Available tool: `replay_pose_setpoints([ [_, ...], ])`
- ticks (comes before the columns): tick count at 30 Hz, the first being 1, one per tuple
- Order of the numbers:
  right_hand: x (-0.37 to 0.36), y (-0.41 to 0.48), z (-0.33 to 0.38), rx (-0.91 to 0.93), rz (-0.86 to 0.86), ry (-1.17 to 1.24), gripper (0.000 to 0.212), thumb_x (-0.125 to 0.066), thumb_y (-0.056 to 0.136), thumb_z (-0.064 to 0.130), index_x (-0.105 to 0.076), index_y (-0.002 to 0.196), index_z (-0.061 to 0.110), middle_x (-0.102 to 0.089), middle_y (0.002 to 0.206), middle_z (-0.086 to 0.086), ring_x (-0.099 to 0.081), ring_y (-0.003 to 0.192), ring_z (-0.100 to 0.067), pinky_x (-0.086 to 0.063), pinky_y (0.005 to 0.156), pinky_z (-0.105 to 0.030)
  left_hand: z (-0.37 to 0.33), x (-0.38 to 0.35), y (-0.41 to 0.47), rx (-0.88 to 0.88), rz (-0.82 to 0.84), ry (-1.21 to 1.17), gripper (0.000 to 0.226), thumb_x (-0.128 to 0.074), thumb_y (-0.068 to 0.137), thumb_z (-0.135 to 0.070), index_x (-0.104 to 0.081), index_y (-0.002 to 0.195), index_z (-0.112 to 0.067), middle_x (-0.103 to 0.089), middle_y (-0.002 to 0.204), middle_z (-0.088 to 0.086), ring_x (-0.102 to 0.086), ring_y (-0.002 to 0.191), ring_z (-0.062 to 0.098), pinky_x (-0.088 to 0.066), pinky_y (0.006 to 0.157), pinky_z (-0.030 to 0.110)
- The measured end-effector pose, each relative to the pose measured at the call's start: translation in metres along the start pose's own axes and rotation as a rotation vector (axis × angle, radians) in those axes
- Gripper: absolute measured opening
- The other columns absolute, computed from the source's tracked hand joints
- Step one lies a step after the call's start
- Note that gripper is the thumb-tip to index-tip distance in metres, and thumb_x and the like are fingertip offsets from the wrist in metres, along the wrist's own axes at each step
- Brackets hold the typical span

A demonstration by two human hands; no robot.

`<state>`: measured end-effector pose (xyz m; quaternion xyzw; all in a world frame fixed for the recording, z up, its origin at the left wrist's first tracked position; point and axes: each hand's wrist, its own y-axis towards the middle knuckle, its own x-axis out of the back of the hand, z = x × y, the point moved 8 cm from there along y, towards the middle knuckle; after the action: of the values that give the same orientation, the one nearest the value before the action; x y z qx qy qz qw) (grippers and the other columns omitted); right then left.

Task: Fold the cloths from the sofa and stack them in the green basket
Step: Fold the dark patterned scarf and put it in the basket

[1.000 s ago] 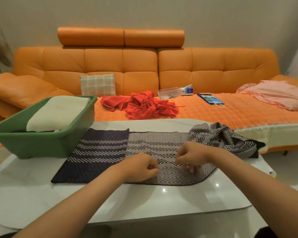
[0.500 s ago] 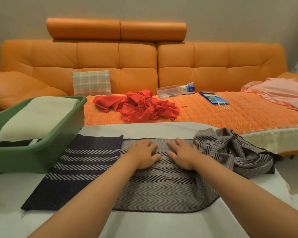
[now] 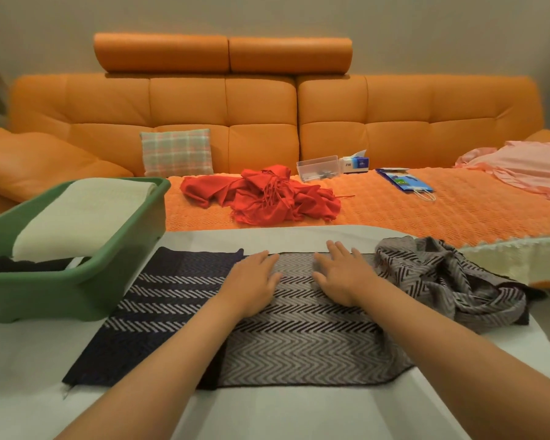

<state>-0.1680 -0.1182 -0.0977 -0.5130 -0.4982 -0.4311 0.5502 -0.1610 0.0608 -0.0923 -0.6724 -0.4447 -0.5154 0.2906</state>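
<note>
Both hands are lying flat, fingers straight, side by side on the grey zigzag scarf (image 3: pixel 299 338) spread over the white table (image 3: pixel 267 414). The left hand (image 3: pixel 251 284) and right hand (image 3: pixel 342 276) are pressing its far edge, slightly apart. The scarf's bunched end is sitting just right of the right hand; the green basket (image 3: pixel 77 290) is standing left of the left hand, holding a folded cream cloth (image 3: pixel 77 214). Beyond the fingertips, a red cloth (image 3: pixel 264 196) is lying crumpled on the sofa (image 3: pixel 394 122).

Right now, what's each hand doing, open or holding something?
Left hand: open, pressing flat on the grey-and-black zigzag woven scarf.
Right hand: open, flat on the same scarf.
</note>
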Motion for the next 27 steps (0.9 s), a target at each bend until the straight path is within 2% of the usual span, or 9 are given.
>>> replay_pose_setpoints([
  [3,0.011,-0.007,0.065,0.13,-0.053,0.071,0.061,-0.031,0.104,0.047,-0.022,0.157,0.02,-0.001,0.166,-0.013,-0.002,0.153,-0.027,-0.008,0.124,-0.045,0.046,0.021,-0.034,0.135,-0.083,0.051,0.045,-0.04,0.103,-0.026,-0.039,0.147,-0.019,-0.04,0.15,0.005,-0.039,0.135,0.027,-0.037,0.108,0.044],
  [6,0.01,-0.013,0.132,0.27,-0.054,0.13,0.059,-0.034,0.105,0.045,-0.026,0.156,0.018,-0.01,0.166,-0.013,-0.012,0.152,-0.026,-0.015,0.123,-0.042,0.087,0.041,-0.076,0.258,-0.14,0.118,0.048,-0.041,0.099,-0.009,-0.04,0.146,-0.014,-0.044,0.145,0.007,-0.041,0.13,0.028,-0.041,0.104,0.041],
  [8,0.004,-0.02,0.171,0.35,-0.027,0.189,0.059,-0.034,0.105,0.046,-0.025,0.157,0.019,-0.012,0.166,-0.011,-0.014,0.152,-0.026,-0.016,0.123,-0.039,0.11,0.048,-0.106,0.34,-0.158,0.15,0.047,-0.042,0.096,-0.004,-0.043,0.142,-0.013,-0.046,0.139,0.008,-0.042,0.128,0.028,-0.042,0.103,0.039],
  [11,-0.013,-0.035,0.211,0.405,0.03,0.194,0.062,-0.031,0.105,0.049,-0.016,0.159,0.024,-0.006,0.167,-0.005,-0.007,0.153,-0.024,-0.009,0.124,-0.037,0.139,0.051,-0.147,0.435,-0.196,0.199,0.041,-0.039,0.093,-0.003,-0.05,0.131,-0.013,-0.049,0.133,0.008,-0.045,0.123,0.028,-0.042,0.102,0.04],
  [15,-0.03,-0.041,0.225,0.379,0.007,0.127,0.062,-0.023,0.106,0.051,-0.007,0.16,0.027,0.003,0.167,-0.005,0.005,0.154,-0.024,-0.001,0.125,-0.041,0.157,0.058,-0.179,0.596,-0.195,0.268,0.036,-0.041,0.092,-0.006,-0.051,0.126,-0.011,-0.051,0.129,0.01,-0.048,0.119,0.027,-0.041,0.098,0.037],
  [20,-0.03,-0.054,0.219,0.318,0.009,0.14,0.069,-0.025,0.103,0.059,-0.003,0.16,0.027,0.01,0.167,-0.005,0.01,0.153,-0.024,0.001,0.124,-0.04,0.172,0.063,-0.2,0.759,-0.168,0.304,0.034,-0.045,0.094,-0.012,-0.054,0.127,-0.006,-0.053,0.13,0.013,-0.047,0.122,0.028,-0.044,0.097,0.033],
  [24,-0.033,-0.068,0.217,0.318,0.002,0.149,0.071,-0.021,0.102,0.062,0.0,0.16,0.028,0.011,0.167,-0.005,0.013,0.153,-0.021,0.006,0.124,-0.037,0.176,0.071,-0.205,0.793,-0.178,0.119,0.021,-0.048,0.096,-0.014,-0.063,0.11,-0.008,-0.063,0.117,0.014,-0.057,0.11,0.032,-0.048,0.087,0.036],
  [27,-0.03,-0.069,0.215,0.334,0.024,0.142,0.072,-0.024,0.101,0.064,-0.002,0.16,0.028,0.01,0.167,-0.004,0.011,0.153,-0.02,0.004,0.124,-0.037,0.167,0.074,-0.199,0.729,-0.226,-0.056,0.019,-0.049,0.097,-0.02,-0.06,0.109,-0.009,-0.063,0.116,0.014,-0.059,0.106,0.033,-0.047,0.08,0.036],
])
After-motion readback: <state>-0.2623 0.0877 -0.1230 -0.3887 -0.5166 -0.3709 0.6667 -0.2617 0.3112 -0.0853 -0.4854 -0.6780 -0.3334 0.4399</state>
